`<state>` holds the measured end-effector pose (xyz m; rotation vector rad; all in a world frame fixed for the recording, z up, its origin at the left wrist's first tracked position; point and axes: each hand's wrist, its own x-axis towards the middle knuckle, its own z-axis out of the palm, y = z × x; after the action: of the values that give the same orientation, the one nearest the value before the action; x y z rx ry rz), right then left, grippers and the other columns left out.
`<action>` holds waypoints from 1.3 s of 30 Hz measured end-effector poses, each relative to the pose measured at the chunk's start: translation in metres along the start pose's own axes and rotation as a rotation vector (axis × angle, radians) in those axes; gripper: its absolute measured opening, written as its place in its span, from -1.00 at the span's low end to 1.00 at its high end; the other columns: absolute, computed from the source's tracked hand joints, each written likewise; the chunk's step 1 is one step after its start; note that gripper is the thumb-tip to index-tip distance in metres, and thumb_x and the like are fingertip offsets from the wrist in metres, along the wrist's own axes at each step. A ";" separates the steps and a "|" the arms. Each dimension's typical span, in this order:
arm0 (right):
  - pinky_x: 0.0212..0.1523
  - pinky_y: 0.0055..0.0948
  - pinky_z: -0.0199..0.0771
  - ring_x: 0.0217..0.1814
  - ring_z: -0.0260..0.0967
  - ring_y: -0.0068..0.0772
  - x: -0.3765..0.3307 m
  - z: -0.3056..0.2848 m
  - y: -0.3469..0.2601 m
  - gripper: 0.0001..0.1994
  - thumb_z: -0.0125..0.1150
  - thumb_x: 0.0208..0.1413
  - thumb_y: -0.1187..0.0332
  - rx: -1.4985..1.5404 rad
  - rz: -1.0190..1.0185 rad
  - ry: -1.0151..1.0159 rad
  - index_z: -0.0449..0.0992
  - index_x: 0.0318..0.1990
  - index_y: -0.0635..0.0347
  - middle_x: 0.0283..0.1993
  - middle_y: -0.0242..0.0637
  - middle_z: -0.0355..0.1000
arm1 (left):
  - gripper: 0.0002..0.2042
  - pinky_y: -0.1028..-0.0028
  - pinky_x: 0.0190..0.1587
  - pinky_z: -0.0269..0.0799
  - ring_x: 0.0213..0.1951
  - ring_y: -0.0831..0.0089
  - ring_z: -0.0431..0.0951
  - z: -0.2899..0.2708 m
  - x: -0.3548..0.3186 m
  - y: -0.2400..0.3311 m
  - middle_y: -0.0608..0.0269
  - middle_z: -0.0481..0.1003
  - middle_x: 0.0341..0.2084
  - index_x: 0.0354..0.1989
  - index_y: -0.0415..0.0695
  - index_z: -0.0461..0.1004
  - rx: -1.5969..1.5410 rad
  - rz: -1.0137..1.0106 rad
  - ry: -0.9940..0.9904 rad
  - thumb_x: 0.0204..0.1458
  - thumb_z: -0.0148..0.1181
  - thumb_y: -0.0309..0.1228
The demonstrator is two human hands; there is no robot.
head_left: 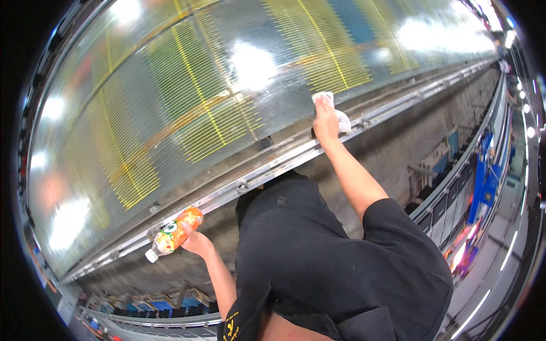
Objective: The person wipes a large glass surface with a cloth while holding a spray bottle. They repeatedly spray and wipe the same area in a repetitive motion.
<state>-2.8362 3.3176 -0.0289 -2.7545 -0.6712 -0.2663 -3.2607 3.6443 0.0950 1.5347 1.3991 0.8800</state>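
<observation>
My left hand is closed round a plastic bottle with an orange label and a white cap. The bottle lies tilted, cap toward the lower left, beside the metal rail. Farther up and to the right, my right hand presses a crumpled white cloth or tissue at the near edge of a large glossy sheet. Part of the white piece pokes out past the fingertips, and another part hangs beside the palm. Rows of thin yellow lines run across the sheet in comb-like blocks.
A long metal rail with small fittings borders the sheet on my side. Bright lamp reflections show on the glossy surface. Beyond my right arm are a curved bench or rack and a blue panel. A grey floor lies beneath.
</observation>
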 end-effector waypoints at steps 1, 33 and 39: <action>0.52 0.00 0.28 0.47 0.37 0.12 0.004 -0.010 0.015 -0.53 0.08 0.23 0.53 -0.003 -0.067 -0.061 0.52 0.30 0.23 0.36 0.13 0.47 | -0.48 0.34 0.20 0.44 0.03 0.41 0.58 0.004 0.003 0.006 0.11 0.61 0.08 0.17 -0.42 0.51 0.022 -0.009 -0.015 0.38 0.28 -0.11; 0.15 -0.25 0.60 0.13 0.63 -0.17 0.139 -0.072 -0.126 -0.66 0.25 0.28 0.47 1.069 0.321 -0.184 0.65 0.19 0.16 0.10 -0.08 0.66 | -0.47 0.34 0.11 0.47 -0.08 0.43 0.60 0.080 -0.001 0.075 0.13 0.67 -0.10 0.03 -0.42 0.59 0.108 -0.018 -0.029 0.38 0.24 -0.04; 0.17 -0.29 0.56 0.20 0.54 -0.22 0.201 -0.072 -0.020 -0.56 0.26 0.34 0.38 0.801 0.339 0.172 0.50 0.31 0.36 0.16 -0.01 0.58 | -0.66 0.35 0.10 0.50 -0.07 0.43 0.61 0.068 -0.005 0.074 0.14 0.65 -0.08 0.03 -0.39 0.58 0.010 -0.022 -0.032 0.41 0.21 -0.27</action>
<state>-2.6774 3.3953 0.0932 -1.9941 -0.1835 -0.1157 -3.1708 3.6305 0.1378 1.5314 1.3971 0.8327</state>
